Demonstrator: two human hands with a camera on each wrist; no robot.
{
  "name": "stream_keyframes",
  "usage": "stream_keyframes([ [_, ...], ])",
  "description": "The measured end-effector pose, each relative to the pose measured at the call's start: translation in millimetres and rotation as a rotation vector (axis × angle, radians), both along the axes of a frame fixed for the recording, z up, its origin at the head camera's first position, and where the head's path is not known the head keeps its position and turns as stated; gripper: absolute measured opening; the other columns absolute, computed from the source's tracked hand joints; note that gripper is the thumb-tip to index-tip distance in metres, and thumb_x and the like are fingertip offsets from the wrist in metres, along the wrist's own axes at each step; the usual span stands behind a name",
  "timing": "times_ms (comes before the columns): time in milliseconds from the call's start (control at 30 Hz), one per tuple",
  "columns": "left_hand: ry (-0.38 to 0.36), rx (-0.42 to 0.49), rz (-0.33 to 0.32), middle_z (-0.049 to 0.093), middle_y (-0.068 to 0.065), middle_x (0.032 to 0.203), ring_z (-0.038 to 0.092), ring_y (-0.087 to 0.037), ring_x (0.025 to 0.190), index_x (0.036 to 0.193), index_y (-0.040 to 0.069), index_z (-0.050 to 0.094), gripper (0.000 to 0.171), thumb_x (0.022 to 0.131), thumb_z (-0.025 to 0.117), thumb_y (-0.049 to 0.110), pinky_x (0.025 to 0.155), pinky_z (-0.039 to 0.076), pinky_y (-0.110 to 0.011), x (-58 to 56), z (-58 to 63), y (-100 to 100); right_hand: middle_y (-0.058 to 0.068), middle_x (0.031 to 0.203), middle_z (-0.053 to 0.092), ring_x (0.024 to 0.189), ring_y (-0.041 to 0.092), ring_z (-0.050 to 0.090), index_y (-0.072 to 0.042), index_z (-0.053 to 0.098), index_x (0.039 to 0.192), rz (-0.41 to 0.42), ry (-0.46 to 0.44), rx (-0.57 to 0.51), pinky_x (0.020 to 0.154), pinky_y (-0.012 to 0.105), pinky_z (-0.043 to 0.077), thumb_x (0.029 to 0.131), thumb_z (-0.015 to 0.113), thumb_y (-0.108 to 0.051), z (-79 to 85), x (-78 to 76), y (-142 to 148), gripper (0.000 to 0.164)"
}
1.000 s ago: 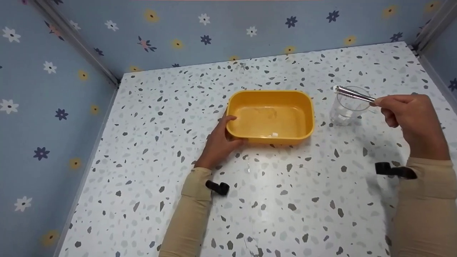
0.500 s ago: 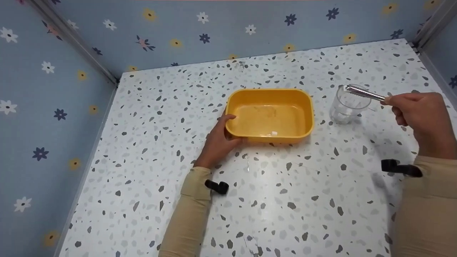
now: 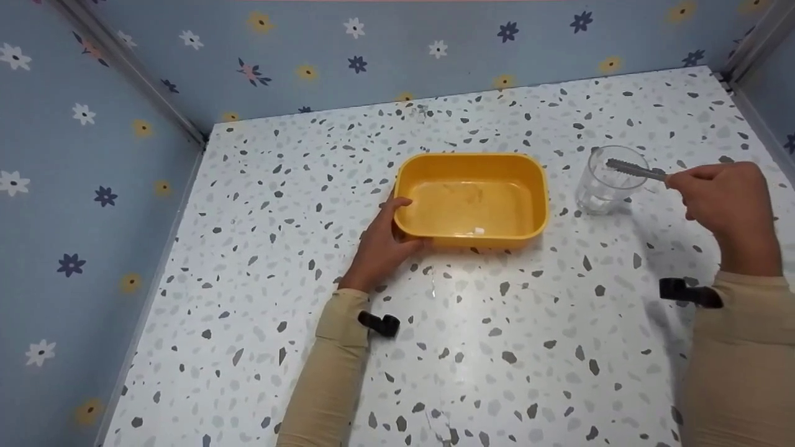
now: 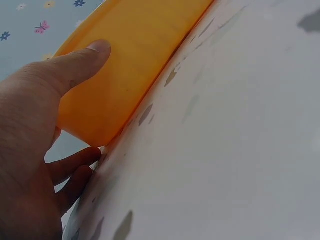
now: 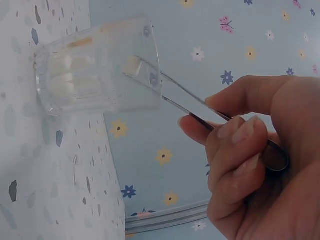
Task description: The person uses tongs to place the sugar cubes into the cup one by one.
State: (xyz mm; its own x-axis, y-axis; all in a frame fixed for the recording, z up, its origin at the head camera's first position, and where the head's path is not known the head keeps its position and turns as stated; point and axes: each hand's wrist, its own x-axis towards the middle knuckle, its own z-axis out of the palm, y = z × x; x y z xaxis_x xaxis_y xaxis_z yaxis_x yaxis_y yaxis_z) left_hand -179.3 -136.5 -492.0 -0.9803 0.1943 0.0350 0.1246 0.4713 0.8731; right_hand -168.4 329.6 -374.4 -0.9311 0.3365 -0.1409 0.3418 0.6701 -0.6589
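While tight in the right hand, tweezers partly inside the glass just beyond

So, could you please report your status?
Left hand gripping yellow tub. Right hand pinching tweezers. Tweezers hold white cube inside clear glass. Nothing visibly blocking.

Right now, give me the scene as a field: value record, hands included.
left hand: grips left end of yellow rectangular plastic tub
right hand: pinches silver metal tweezers
tweezers: tips inside mouth of clear round cup, small white block between them
cup: upright on white speckled table, right of tub; pale shapes near base, count unclear
tub: another white block inside, by near wall
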Motion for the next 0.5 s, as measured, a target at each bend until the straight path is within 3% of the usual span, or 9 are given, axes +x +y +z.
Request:
stream_keyframes([
  [67, 0.008, 0.001, -0.003, 0.042, 0.004, 0.154, 0.045, -0.010, 0.135, 0.143, 0.027, 0.044, 0.078, 0.079, 0.086, 0.039, 0.111, 0.035, -0.026, 0.6, -0.8, -0.3, -0.016, 0.072, 0.060, 0.064, 0.007, 0.056, -0.007, 0.075, 0.113, 0.008, -0.008, 0.032, 0.061, 0.035, 0.043, 0.094, 0.058, -0.043, -1.5, -0.2, -1.7, 0.044],
  [167, 0.015, -0.003, -0.004, 0.043, 0.004, 0.153, 0.047, -0.008, 0.132, 0.143, 0.026, 0.044, 0.077, 0.079, 0.085, 0.039, 0.110, 0.037, -0.024, 0.6, -0.7, -0.3, -0.017, 0.074, 0.060, 0.060, 0.003, 0.056, 0.000, 0.072, 0.118, 0.016, -0.003, 0.057, 0.065, 0.037, 0.043, 0.095, 0.056, -0.043, -2.5, -1.3, -3.7, 0.051],
  [400, 0.013, -0.009, -0.003, 0.038, 0.001, 0.158, 0.043, -0.007, 0.136, 0.143, 0.028, 0.043, 0.076, 0.080, 0.085, 0.035, 0.110, 0.034, -0.021, 0.1, -0.6, -0.4, 0.003, 0.088, 0.071, 0.055, 0.000, 0.055, 0.000, 0.075, 0.112, 0.021, 0.010, 0.118, 0.066, 0.038, 0.043, 0.095, 0.054, -0.037, -3.8, -2.1, -9.0, 0.045],
  [500, 0.012, -0.012, -0.002, 0.035, 0.001, 0.160, 0.041, -0.006, 0.137, 0.143, 0.027, 0.044, 0.075, 0.081, 0.084, 0.032, 0.111, 0.032, -0.022, 0.0, 0.0, 0.0, 0.006, 0.090, 0.071, 0.056, 0.001, 0.055, -0.001, 0.075, 0.112, 0.025, 0.005, 0.135, 0.066, 0.038, 0.042, 0.094, 0.053, -0.037, -3.4, -2.2, -9.5, 0.045],
])
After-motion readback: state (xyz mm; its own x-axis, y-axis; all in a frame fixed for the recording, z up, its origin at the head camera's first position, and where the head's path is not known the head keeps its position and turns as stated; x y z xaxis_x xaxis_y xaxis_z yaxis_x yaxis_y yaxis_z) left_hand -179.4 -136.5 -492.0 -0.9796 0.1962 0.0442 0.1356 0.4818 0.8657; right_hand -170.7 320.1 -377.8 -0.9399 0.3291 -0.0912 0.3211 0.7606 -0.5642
